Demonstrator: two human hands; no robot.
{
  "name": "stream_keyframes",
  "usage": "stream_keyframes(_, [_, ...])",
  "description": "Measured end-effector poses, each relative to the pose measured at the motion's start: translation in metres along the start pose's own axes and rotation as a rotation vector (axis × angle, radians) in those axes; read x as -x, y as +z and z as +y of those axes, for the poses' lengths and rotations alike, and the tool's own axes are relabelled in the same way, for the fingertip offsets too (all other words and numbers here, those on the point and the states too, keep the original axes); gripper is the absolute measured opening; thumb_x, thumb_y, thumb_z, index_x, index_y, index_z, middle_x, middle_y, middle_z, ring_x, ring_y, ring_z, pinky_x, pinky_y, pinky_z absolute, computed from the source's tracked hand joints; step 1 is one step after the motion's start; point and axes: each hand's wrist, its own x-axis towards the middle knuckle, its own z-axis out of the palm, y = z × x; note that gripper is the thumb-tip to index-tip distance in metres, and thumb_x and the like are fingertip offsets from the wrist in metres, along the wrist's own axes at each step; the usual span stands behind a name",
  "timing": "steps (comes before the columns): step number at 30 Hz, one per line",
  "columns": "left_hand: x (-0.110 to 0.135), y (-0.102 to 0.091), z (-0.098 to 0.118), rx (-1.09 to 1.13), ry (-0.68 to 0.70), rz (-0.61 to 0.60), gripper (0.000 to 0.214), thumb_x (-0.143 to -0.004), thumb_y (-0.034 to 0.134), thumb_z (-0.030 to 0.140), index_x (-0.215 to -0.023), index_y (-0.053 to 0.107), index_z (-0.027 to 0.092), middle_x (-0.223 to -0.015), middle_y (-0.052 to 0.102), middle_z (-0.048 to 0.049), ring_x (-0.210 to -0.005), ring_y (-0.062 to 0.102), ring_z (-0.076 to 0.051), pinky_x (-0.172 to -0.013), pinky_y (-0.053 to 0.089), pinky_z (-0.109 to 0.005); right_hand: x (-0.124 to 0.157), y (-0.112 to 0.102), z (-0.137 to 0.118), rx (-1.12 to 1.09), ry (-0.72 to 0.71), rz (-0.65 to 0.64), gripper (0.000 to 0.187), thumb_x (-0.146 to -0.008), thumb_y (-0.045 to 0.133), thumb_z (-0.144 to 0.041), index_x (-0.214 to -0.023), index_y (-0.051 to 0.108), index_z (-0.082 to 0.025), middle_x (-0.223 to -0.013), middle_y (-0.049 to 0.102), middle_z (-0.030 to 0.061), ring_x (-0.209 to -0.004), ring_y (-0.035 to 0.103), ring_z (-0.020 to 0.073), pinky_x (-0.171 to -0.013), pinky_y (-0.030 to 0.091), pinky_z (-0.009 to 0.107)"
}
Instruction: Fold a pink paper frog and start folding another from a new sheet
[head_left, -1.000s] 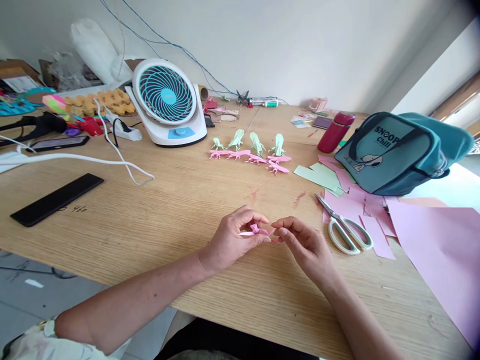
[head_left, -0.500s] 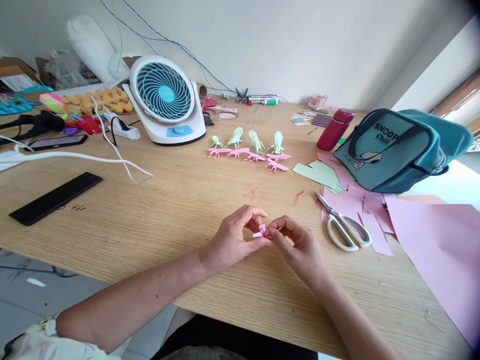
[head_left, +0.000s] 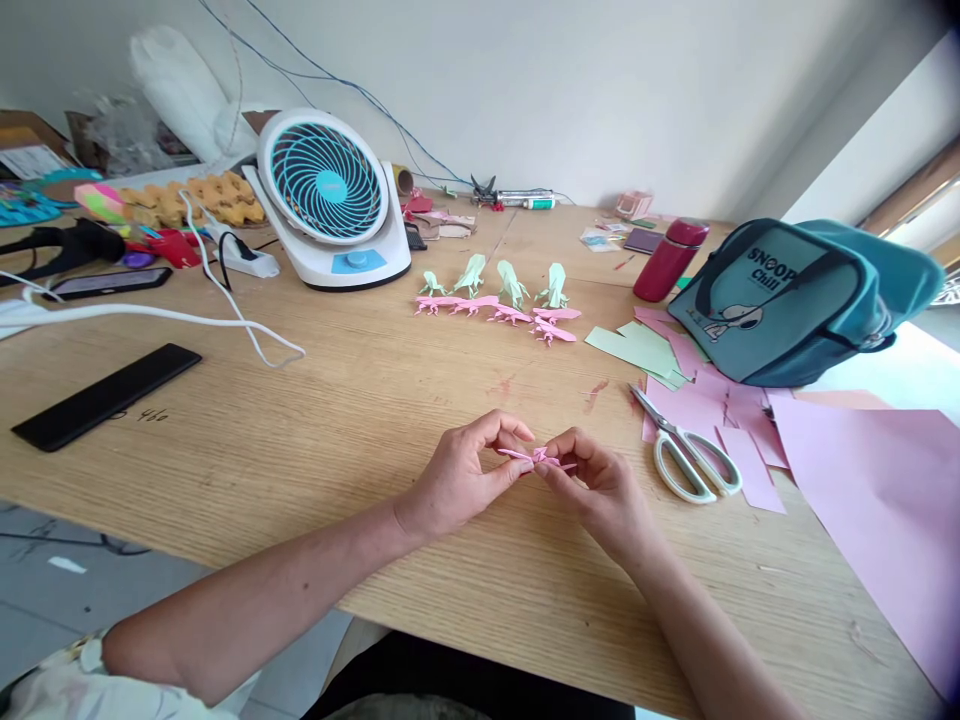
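white fan (head_left: pixel 328 185) with blue grille, back left | red bottle (head_left: pixel 667 262) just beside teal bag (head_left: pixel 780 300), right | white cable (head_left: pixel 150 312) looping near power strip (head_left: pixel 259 262) | flat black bar (head_left: pixel 109 396), left | blue wires (head_left: pixel 360 91) along wall (head_left: pixel 600 100)

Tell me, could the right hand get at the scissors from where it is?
Probably yes: the scissors lie close beside the right hand, with nothing seen standing between them. It holds the pink folded paper, though, so it may need to let go first.

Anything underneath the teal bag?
Pink paper pieces reach the lower left edge of the teal bag. Whether any continue beneath can't be seen: the bag covers that part of the table.
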Motion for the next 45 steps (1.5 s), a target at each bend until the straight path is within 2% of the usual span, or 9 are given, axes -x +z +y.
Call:
stream_keyframes(5, [-0.002, -0.001, 0.001, 0.077, -0.034, -0.042, 0.010, -0.086, 0.067, 0.024, -0.082, 0.067, 0.015, -0.081, 0.071, -0.0015, -0.076, 0.067, -0.012, -0.071, 0.053, -0.021, -0.001, 0.000, -0.002, -0.068, 0.029, 0.001, 0.028, -0.077, 0.077, -0.046, -0.080, 0.065, -0.020, -0.079, 0.065, 0.0030, -0.073, 0.057, 0.0173, -0.069, 0.045, 0.030])
stream_keyframes(13, [-0.005, 0.001, -0.001, 0.356, -0.121, -0.133, 0.015, -0.087, 0.067, 0.027, -0.095, 0.066, 0.014, -0.094, 0.073, -0.0059, -0.086, 0.069, -0.015, -0.077, 0.054, -0.025, -0.002, -0.004, -0.003, -0.184, 0.090, -0.016, 0.034, -0.073, 0.079, -0.050, -0.081, 0.064, -0.021, -0.079, 0.066, 0.0022, -0.072, 0.057, 0.0170, -0.068, 0.045, 0.030])
stream_keyframes(20, [-0.006, 0.003, -0.005, 0.625, -0.253, -0.204, 0.022, -0.080, 0.076, 0.032, -0.084, 0.064, 0.014, -0.074, 0.069, -0.0001, -0.058, 0.060, -0.008, -0.053, 0.045, -0.019, -0.001, -0.003, -0.006, -0.235, 0.081, -0.052, 0.027, -0.074, 0.081, -0.042, -0.082, 0.065, -0.022, -0.077, 0.064, -0.0008, -0.071, 0.054, 0.0138, -0.069, 0.043, 0.027])
stream_keyframes(25, [-0.008, 0.002, -0.008, 0.729, -0.290, -0.225, 0.023, -0.074, 0.082, 0.027, -0.081, 0.065, 0.014, -0.085, 0.071, -0.0019, -0.086, 0.069, -0.014, -0.085, 0.053, -0.029, -0.001, -0.002, -0.005, -0.238, 0.061, -0.058, 0.029, -0.074, 0.080, -0.044, -0.085, 0.064, -0.022, -0.080, 0.064, 0.0003, -0.073, 0.056, 0.0147, -0.070, 0.047, 0.028])
stream_keyframes(33, [-0.007, 0.006, -0.008, 0.821, -0.288, -0.264, 0.029, -0.066, 0.087, 0.024, -0.072, 0.061, 0.013, -0.101, 0.064, -0.0021, -0.093, 0.067, -0.014, -0.086, 0.054, -0.029, -0.002, -0.004, 0.003, -0.140, 0.020, -0.006, 0.043, -0.076, 0.077, -0.046, -0.109, 0.057, -0.027, -0.099, 0.061, 0.0043, -0.086, 0.060, 0.0192, -0.074, 0.051, 0.033])
stream_keyframes(36, [-0.007, 0.006, -0.009, 0.788, -0.283, -0.265, 0.033, -0.066, 0.087, 0.024, -0.085, 0.060, 0.016, -0.092, 0.065, -0.0008, -0.080, 0.065, -0.010, -0.079, 0.054, -0.027, -0.001, -0.003, 0.001, -0.096, 0.017, 0.019, 0.048, -0.075, 0.077, -0.046, -0.114, 0.056, -0.028, -0.106, 0.060, 0.0054, -0.093, 0.059, 0.0201, -0.075, 0.050, 0.033])
stream_keyframes(39, [-0.007, 0.004, -0.010, 0.616, -0.219, -0.243, 0.042, -0.068, 0.085, 0.027, -0.103, 0.063, 0.019, -0.098, 0.066, -0.0034, -0.072, 0.060, -0.008, -0.072, 0.052, -0.024, 0.000, -0.002, -0.001, -0.065, 0.015, 0.016, 0.047, -0.075, 0.077, -0.045, -0.113, 0.055, -0.027, -0.107, 0.059, 0.0047, -0.097, 0.057, 0.0199, -0.077, 0.049, 0.032])
stream_keyframes(42, [-0.007, 0.001, -0.011, 0.397, -0.058, -0.199, 0.027, -0.072, 0.083, 0.031, -0.091, 0.069, 0.018, -0.104, 0.067, -0.0064, -0.082, 0.061, -0.012, -0.075, 0.050, -0.026, 0.000, -0.002, -0.001, -0.081, 0.058, 0.010, 0.047, -0.074, 0.078, -0.044, -0.111, 0.054, -0.027, -0.107, 0.059, 0.0042, -0.087, 0.058, 0.0176, -0.071, 0.050, 0.030])
stream_keyframes(45, [-0.008, -0.002, -0.010, 0.256, 0.069, -0.153, 0.018, -0.074, 0.081, 0.030, -0.079, 0.071, 0.017, -0.085, 0.067, -0.0042, -0.083, 0.061, -0.015, -0.077, 0.047, -0.028, 0.000, -0.002, -0.001, -0.147, 0.068, -0.007, 0.044, -0.074, 0.079, -0.044, -0.105, 0.054, -0.025, -0.100, 0.060, 0.0031, -0.076, 0.058, 0.0150, -0.063, 0.050, 0.028])
